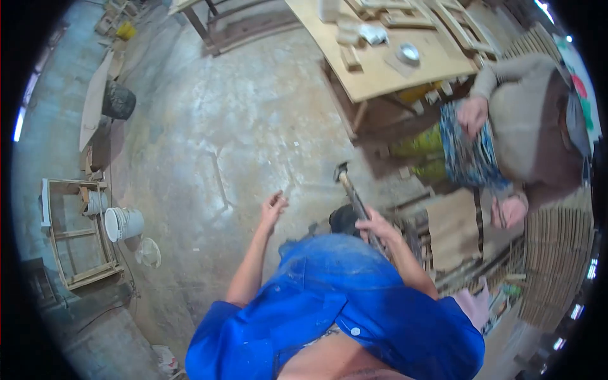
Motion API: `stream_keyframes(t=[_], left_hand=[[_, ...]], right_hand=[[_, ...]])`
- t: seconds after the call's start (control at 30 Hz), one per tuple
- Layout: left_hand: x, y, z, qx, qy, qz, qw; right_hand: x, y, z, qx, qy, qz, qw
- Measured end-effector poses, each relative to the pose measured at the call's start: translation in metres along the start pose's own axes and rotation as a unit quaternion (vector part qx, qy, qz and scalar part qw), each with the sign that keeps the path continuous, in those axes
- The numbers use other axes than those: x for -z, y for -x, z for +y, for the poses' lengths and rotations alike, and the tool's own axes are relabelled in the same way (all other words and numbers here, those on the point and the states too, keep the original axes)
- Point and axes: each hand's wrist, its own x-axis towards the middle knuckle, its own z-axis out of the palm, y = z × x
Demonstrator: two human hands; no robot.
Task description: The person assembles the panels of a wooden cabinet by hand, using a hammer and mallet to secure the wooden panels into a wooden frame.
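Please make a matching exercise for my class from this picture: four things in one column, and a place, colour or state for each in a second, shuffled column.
Things:
1. hammer
2. left hand
3. camera wearer's shirt
4. wooden block

Descriptions:
A. bright blue
B. on the tabletop
C. gripped in the right hand
D. no object seen in it

Pairs: 1-C; 2-D; 3-A; 4-B

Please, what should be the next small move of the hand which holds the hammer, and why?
Perhaps the right hand should lower the hammer: its head sticks out over the floor, no workpiece shows under it, and another person is nearby on the right side.
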Motion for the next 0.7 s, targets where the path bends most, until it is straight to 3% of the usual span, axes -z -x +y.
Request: stream_keyframes(t=[0.07, 0.13, 0.2, 0.27, 0.33, 0.43, 0.53, 0.63, 0.7], left_hand=[[-0.011, -0.035, 0.019, -0.013, -0.029, -0.002, 1.000], [-0.014, -0.079, 0.026, -0.002, -0.066, -0.024, 0.998], [-0.002, -0.119, 0.019, 0.006, -0.149, -0.037, 0.988], [0.027, -0.140, -0.002, -0.037, -0.330, 0.017, 0.943], [0.057, -0.126, 0.008, 0.054, -0.389, 0.044, 0.919], [0.110, -0.097, 0.005, 0.131, -0.291, 0.146, 0.936], [0.154, -0.059, -0.001, 0.222, -0.192, 0.239, 0.926], [0.182, -0.046, 0.004, 0.309, -0.192, 0.242, 0.900], [0.206, -0.067, 0.015, 0.323, -0.222, 0.201, 0.898]], right_hand=[[0.006, -0.038, -0.004, -0.113, -0.071, -0.012, 0.991], [0.018, -0.103, -0.002, -0.173, -0.027, -0.006, 0.985], [0.019, -0.166, -0.004, -0.194, 0.005, 0.003, 0.981], [0.014, -0.227, -0.033, -0.335, -0.009, -0.037, 0.941], [-0.004, -0.279, -0.078, -0.323, -0.024, -0.061, 0.944], [-0.033, -0.335, -0.130, -0.181, 0.071, -0.128, 0.973], [-0.046, -0.388, -0.185, -0.204, 0.027, -0.109, 0.972], [-0.056, -0.424, -0.253, -0.224, -0.106, -0.066, 0.967], [-0.066, -0.443, -0.300, -0.192, -0.074, -0.044, 0.978]])
